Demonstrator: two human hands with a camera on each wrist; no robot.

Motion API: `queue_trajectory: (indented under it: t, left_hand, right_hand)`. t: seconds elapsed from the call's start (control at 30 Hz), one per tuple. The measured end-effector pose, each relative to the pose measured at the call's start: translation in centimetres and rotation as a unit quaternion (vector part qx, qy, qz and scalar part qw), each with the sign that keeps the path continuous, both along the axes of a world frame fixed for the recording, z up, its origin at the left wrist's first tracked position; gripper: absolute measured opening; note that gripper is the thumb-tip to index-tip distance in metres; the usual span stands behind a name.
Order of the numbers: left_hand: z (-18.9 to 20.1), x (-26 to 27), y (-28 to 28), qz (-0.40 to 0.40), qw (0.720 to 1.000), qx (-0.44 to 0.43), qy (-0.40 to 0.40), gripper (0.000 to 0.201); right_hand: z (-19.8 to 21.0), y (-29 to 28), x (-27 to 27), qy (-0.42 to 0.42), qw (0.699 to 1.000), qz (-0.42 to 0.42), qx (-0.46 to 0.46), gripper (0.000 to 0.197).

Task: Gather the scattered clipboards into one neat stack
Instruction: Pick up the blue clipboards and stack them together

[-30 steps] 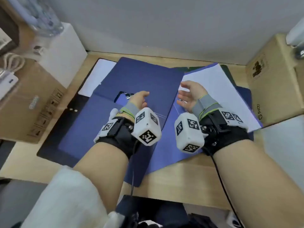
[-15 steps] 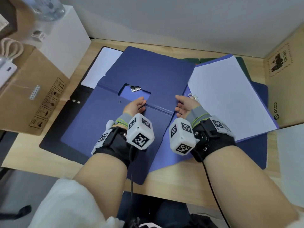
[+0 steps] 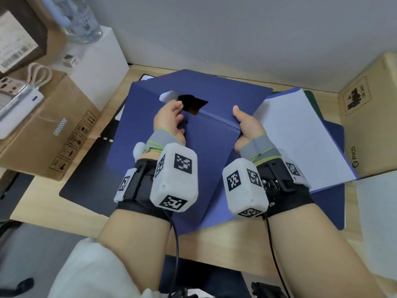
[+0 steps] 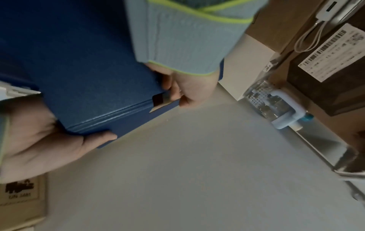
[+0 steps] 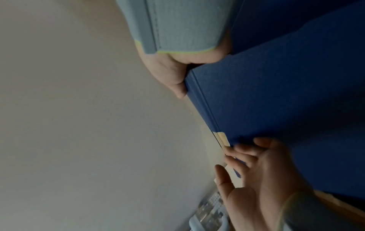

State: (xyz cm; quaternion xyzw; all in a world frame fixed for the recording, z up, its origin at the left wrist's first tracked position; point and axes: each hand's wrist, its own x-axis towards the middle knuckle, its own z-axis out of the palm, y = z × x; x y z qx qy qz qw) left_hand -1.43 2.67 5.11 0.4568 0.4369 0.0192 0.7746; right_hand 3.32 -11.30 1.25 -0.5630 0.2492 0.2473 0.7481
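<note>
A blue folding clipboard (image 3: pixel 204 151) is raised off the wooden desk (image 3: pixel 214 250), bent like a tent along its fold. My left hand (image 3: pixel 171 117) grips the fold at the cut-out window, fingers hooked into the opening. At the fold's right end, my right hand (image 3: pixel 245 123) holds it with the thumb on top. The wrist views show the same clipboard (image 4: pixel 88 70) (image 5: pixel 276 101) held by the left hand (image 4: pixel 177 90) and the right hand (image 5: pixel 173 75). Flat on the desk lie a clipboard with white paper (image 3: pixel 300 136), a dark blue one (image 3: pixel 330 201) under it, and a black one (image 3: pixel 86 186) at the left.
Cardboard boxes (image 3: pixel 43 136) and a white box (image 3: pixel 96 61) with a water bottle (image 3: pixel 79 18) crowd the left side. Another cardboard box (image 3: pixel 369 115) stands at the right. A grey wall closes the back. A dark green board's corner (image 3: pixel 311 97) peeks out at the back right.
Both hands moved onto the blue clipboard's fold and took hold of it. The clipboard rose from lying flat into a tent shape; the metal clip in the cut-out no longer shows.
</note>
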Motion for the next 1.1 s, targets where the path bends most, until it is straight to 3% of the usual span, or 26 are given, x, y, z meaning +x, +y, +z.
queue_trajectory:
  t: [0.07, 0.1, 0.2, 0.23, 0.3, 0.4, 0.53, 0.6, 0.7, 0.8, 0.93, 0.97, 1.0, 1.1]
  left_hand:
    - [-0.2, 0.3, 0.9, 0.071, 0.995, 0.057, 0.031, 0.054]
    - [-0.3, 0.3, 1.3, 0.088, 0.992, 0.071, 0.051, 0.077]
    - [-0.3, 0.4, 1.3, 0.069, 0.996, -0.026, 0.044, 0.121]
    - [-0.1, 0.4, 1.1, 0.05, 0.996, -0.061, 0.036, 0.131]
    - [0.6, 0.3, 1.1, 0.005, 0.996, -0.083, 0.016, 0.14]
    - [2.0, 0.6, 1.2, -0.017, 0.995, -0.086, -0.046, 0.131]
    - [3.8, 0.4, 0.3, -0.042, 0.988, -0.099, -0.108, 0.073]
    - [3.8, 0.2, 0.0, -0.042, 0.99, -0.092, -0.095, 0.059]
    - [3.3, 0.0, 0.1, -0.034, 0.992, -0.087, -0.089, 0.01]
    - [2.4, -0.1, 1.2, -0.037, 0.992, -0.095, -0.08, 0.011]
    - [0.6, -1.6, 4.4, -0.074, 0.994, -0.068, -0.046, 0.022]
    - [0.1, -2.1, 5.4, -0.093, 0.994, -0.052, -0.027, 0.022]
    - [-0.4, -2.7, 6.5, -0.108, 0.993, -0.035, -0.003, 0.023]
    - [-1.6, -4.3, 9.4, -0.162, 0.986, -0.013, 0.025, 0.035]
  right_hand:
    - [1.1, 0.1, 0.2, -0.017, 0.999, -0.009, 0.033, 0.059]
    - [1.6, 0.3, 0.3, -0.026, 0.999, -0.009, 0.039, 0.065]
    - [2.0, 0.5, 1.2, -0.051, 0.998, -0.004, 0.025, 0.109]
    - [2.2, 0.5, 1.5, -0.068, 0.997, -0.002, 0.031, 0.109]
    - [4.5, 0.9, 0.8, -0.088, 0.996, 0.004, 0.034, 0.087]
    - [6.6, 0.8, 0.2, -0.102, 0.992, 0.001, 0.075, 0.046]
    - [7.7, 0.7, -0.4, -0.098, 0.987, 0.046, 0.121, 0.044]
    - [7.7, 0.8, -0.9, -0.093, 0.984, 0.067, 0.133, 0.045]
    - [7.2, 0.7, -1.4, -0.073, 0.983, 0.096, 0.137, 0.046]
    - [5.9, 0.5, -1.5, -0.045, 0.989, 0.064, 0.124, 0.045]
    - [3.3, -0.9, -1.1, 0.002, 0.992, -0.07, 0.109, 0.006]
    - [2.6, -1.0, -1.0, 0.006, 0.994, -0.079, 0.079, 0.004]
    - [2.0, -1.0, -1.0, 0.009, 0.996, -0.076, 0.041, 0.011]
    - [-0.2, -0.5, -1.2, 0.019, 0.997, -0.016, -0.077, 0.064]
